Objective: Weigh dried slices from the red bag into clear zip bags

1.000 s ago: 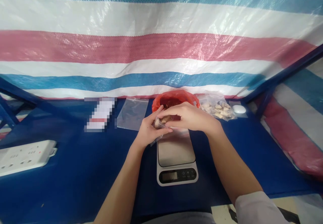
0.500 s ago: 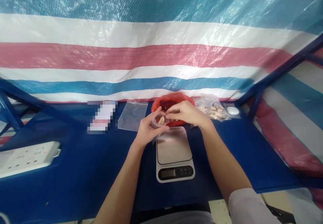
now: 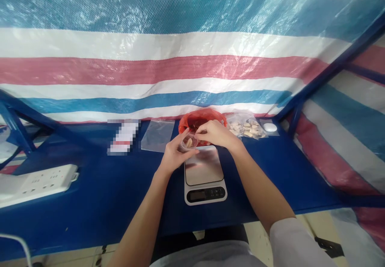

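Observation:
My left hand [image 3: 173,155] holds a small transparent plastic cup [image 3: 189,142] with pale, shell-like pieces inside. My right hand [image 3: 215,134] curves over from the right, its fingertips close to the cup's rim; whether they pinch anything is hidden. Both hands are above the far edge of a steel-topped digital kitchen scale [image 3: 204,174]. Just behind them sits a red plastic bag [image 3: 201,119], partly hidden by my fingers.
To the right, a transparent bag of pale shells [image 3: 245,126] lies near a white round object [image 3: 270,127]. To the left are a flat transparent bag [image 3: 158,136] and a pixelated card [image 3: 124,137]. A white power strip [image 3: 36,183] lies on the blue table [image 3: 90,203].
The view has tilted upward and moved back, so the table looks smaller and more floor shows. My hands have stayed together around the cup, and the scale remains uncovered.

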{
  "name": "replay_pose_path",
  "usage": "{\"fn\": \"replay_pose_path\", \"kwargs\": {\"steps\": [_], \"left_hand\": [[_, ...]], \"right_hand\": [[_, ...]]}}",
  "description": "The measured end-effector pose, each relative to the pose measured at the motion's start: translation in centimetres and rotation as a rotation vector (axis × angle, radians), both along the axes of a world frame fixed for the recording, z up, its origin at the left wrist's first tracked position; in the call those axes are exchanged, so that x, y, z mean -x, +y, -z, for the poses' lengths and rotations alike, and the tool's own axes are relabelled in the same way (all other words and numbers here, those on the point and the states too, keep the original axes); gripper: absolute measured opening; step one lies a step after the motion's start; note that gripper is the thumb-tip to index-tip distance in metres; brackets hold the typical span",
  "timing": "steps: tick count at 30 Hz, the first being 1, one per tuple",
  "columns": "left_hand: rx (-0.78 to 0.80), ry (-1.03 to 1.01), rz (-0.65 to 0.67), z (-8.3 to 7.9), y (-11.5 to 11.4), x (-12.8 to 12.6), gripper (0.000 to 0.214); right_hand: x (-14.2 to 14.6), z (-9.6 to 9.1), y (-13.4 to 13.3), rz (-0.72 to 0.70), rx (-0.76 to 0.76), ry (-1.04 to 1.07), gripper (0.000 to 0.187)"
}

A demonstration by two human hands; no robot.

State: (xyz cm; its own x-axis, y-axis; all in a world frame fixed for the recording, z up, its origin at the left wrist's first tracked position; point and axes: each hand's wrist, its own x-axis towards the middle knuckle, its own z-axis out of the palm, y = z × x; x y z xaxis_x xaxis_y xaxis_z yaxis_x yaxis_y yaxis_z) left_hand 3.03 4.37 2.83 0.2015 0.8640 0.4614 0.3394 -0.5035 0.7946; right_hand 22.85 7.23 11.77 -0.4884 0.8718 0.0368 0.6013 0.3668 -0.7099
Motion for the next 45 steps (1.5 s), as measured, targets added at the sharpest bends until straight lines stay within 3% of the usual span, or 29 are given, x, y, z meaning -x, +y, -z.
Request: {"fn": "replay_pose_path", "kwargs": {"steps": [7, 15, 20, 24, 28, 33, 36, 45], "left_hand": [[0.067, -0.016, 0.003, 0.6, -1.1, 1.5, 0.088], [-0.011, 0.018, -0.036, 0.0, -1.9, 1.1, 0.046], [-0.051, 0.031, -0.067, -1.2, -2.0, 0.2, 0.04], [-0.071, 0.09, -0.028, -2.1, -2.0, -1.0, 0.04], [-0.061, 0.111, 0.003, -2.0, -2.2, -2.2, 0.05], [-0.033, 0.169, -0.012, -0.6, -2.9, -2.2, 0.063], [-0.061, 0.232, -0.055, 0.1, -3.6, -1.3, 0.059], [-0.077, 0.361, -0.103, 0.9, -5.5, 0.7, 0.049]], "right_hand": [[-0.2, -1.4, -1.3, 0.012, -0.023, 0.057, 0.021], [-0.6, -1.2, -2.3, 0.028, -0.109, 0.096, 0.021], [-1.2, -1.5, -4.3, 0.065, -0.24, 0.196, 0.024], [-1.4, -1.4, -5.7, 0.083, -0.248, 0.109, 0.026], [-2.0, -0.1, -5.9, 0.111, -0.226, 0.073, 0.021], [-3.7, 2.9, -5.6, 0.095, -0.134, 0.27, 0.022], [-4.9, 4.6, -5.9, 0.132, -0.095, 0.379, 0.023], [-7.7, 8.8, -6.7, 0.289, -0.071, 0.426, 0.027]]}}
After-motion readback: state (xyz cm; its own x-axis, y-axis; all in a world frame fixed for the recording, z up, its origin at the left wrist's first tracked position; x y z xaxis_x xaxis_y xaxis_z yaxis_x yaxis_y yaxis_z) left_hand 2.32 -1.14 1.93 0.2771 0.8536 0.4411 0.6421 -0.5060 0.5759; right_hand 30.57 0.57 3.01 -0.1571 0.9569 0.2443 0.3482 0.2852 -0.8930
